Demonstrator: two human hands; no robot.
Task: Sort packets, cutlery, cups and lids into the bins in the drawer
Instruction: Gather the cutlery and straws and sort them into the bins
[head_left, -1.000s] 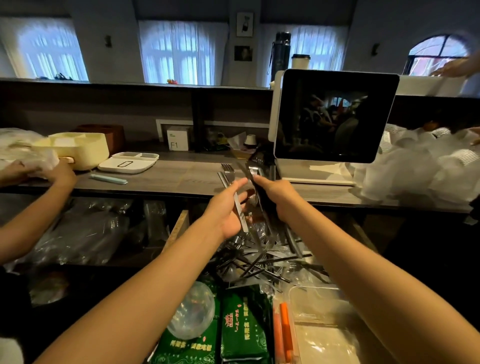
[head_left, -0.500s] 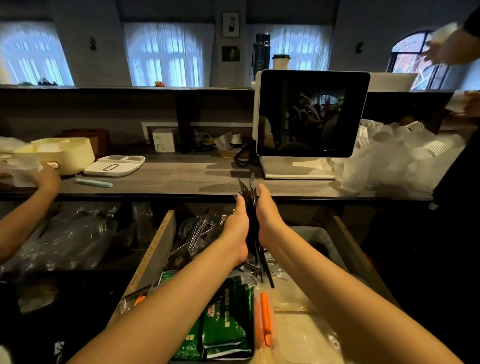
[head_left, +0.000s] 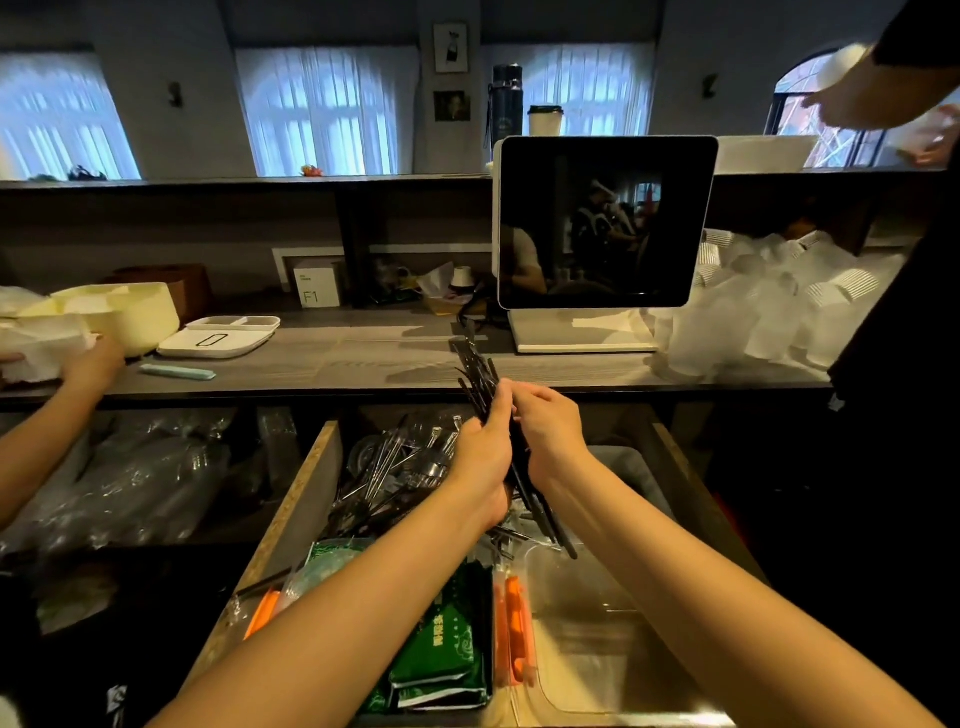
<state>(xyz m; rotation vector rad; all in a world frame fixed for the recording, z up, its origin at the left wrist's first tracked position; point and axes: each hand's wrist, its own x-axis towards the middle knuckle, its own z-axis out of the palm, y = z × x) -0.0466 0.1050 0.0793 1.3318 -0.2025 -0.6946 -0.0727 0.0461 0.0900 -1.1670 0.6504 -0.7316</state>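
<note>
Right now both hands hold one bundle of black cutlery upright above the open drawer: left hand and right hand each curl their grip round it. Squaring seems underway; next, lower it into a bin.

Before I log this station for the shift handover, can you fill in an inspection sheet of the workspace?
Surface: grey counter above an open drawer.
Job's things: bundle of black cutlery held over the drawer; loose cutlery at the back; green packets and a clear bin in front.
Clutter: white tray, cream container, bagged cups.
Hands: left hand and right hand both grip the bundle.
Cables: dark cable beside the screen.
Surroundings: other people's arms at both edges.
</note>
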